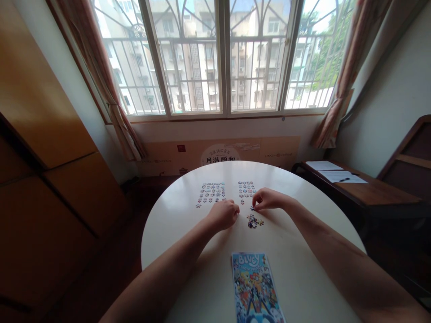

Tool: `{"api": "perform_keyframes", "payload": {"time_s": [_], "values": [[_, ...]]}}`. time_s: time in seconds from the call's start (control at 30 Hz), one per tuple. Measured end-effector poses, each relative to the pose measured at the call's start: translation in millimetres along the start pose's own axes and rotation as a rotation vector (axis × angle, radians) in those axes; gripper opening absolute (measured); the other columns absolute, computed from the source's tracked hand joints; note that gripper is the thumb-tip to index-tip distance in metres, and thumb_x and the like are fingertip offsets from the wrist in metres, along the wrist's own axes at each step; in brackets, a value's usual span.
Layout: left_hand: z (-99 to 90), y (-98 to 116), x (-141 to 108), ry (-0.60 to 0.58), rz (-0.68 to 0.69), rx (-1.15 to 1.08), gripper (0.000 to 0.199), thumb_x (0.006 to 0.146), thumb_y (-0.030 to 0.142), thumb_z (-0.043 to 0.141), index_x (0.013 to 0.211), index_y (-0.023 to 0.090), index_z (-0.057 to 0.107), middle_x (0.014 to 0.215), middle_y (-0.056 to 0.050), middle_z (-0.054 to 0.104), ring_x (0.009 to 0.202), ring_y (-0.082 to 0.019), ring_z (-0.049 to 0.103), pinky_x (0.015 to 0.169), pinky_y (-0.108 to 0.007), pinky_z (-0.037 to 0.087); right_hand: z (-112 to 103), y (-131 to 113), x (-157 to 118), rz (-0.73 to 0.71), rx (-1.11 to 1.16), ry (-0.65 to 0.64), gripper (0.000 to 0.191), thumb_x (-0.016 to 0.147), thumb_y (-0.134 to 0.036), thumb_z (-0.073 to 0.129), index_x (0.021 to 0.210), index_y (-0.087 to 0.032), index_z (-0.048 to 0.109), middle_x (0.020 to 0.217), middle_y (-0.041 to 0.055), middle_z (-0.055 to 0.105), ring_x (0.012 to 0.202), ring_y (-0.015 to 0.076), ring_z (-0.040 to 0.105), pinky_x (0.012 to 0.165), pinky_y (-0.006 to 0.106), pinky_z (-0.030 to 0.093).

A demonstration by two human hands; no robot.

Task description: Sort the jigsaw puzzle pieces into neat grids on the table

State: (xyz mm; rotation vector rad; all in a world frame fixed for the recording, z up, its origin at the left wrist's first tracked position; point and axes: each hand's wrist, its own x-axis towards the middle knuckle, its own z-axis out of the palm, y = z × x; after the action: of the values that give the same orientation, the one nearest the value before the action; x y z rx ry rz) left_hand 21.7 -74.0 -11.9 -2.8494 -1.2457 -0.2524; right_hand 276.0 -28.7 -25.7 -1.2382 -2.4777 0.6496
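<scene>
My right hand (268, 198) has its fingertips pinched on a small puzzle piece (252, 208) at the table surface. Just below it lies a loose heap of puzzle pieces (253, 221). My left hand (224, 214) rests to the left of the heap with its fingers curled in; whether a piece is in them is hidden. Beyond the left hand, several rows of separate puzzle pieces (212, 190) are laid out. A second, narrower group of puzzle pieces (247, 189) stands in rows beside my right hand.
All this lies on a round white table (175, 242). A colourful Bluey picture sheet (254, 287) lies near me. To the right, a wooden side table (387, 188) carries papers (341, 176) and a pen. Behind are a long printed box (161, 152) and a barred window.
</scene>
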Motion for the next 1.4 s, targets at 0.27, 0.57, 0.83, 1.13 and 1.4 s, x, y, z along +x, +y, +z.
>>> {"api": "perform_keyframes", "payload": {"time_s": [0.27,0.57,0.83,1.13,1.4], "values": [[-1.4,2.5,-0.5,-0.012,0.025,0.017,0.027,0.086,0.023,0.049,0.094,0.024,0.075,0.093,-0.007,0.069,0.076,-0.021,0.064,0.070,-0.031,0.049,11.8,12.2,8.3,0.010,-0.022,0.104,0.022,0.070,-0.022,0.067,0.086,-0.021,0.081,0.074,0.0008,0.073,0.065,0.0137,0.060,0.060,0.022,0.040],[-1.2,2.0,-0.9,-0.006,0.043,0.018,0.024,0.086,0.024,0.051,0.091,0.024,0.074,0.091,-0.006,0.069,0.074,-0.020,0.063,0.068,-0.030,0.048,25.8,11.6,15.7,0.088,-0.146,0.286,0.020,0.075,-0.029,0.065,0.087,-0.024,0.081,0.077,0.0012,0.074,0.067,0.0149,0.061,0.062,0.024,0.041],[-5.9,5.2,-3.0,-0.029,0.142,-0.041,0.023,0.084,0.020,0.054,0.093,0.026,0.074,0.091,-0.003,0.069,0.074,-0.017,0.063,0.067,-0.027,0.046,27.6,8.4,15.2,-0.002,-0.133,0.309,0.019,0.076,-0.024,0.064,0.087,-0.023,0.080,0.074,0.0009,0.071,0.066,0.0132,0.059,0.063,0.023,0.041],[-9.3,9.9,-9.4,-0.015,0.310,-0.183,0.031,0.083,0.018,0.056,0.100,0.034,0.076,0.096,0.000,0.070,0.076,-0.014,0.064,0.071,-0.025,0.046,5.6,-9.1,3.2,0.010,0.111,-0.088,0.025,0.073,-0.039,0.069,0.083,-0.017,0.077,0.066,0.0000,0.067,0.060,0.0118,0.054,0.054,0.022,0.036],[-10.4,9.5,-9.6,-0.050,0.316,-0.190,0.033,0.080,0.017,0.059,0.099,0.036,0.077,0.093,0.002,0.070,0.074,-0.013,0.063,0.070,-0.024,0.044,4.0,-18.3,2.7,0.058,0.084,-0.131,0.023,0.068,-0.038,0.072,0.079,-0.017,0.075,0.067,-0.0004,0.066,0.060,0.0114,0.052,0.053,0.022,0.035]]}}
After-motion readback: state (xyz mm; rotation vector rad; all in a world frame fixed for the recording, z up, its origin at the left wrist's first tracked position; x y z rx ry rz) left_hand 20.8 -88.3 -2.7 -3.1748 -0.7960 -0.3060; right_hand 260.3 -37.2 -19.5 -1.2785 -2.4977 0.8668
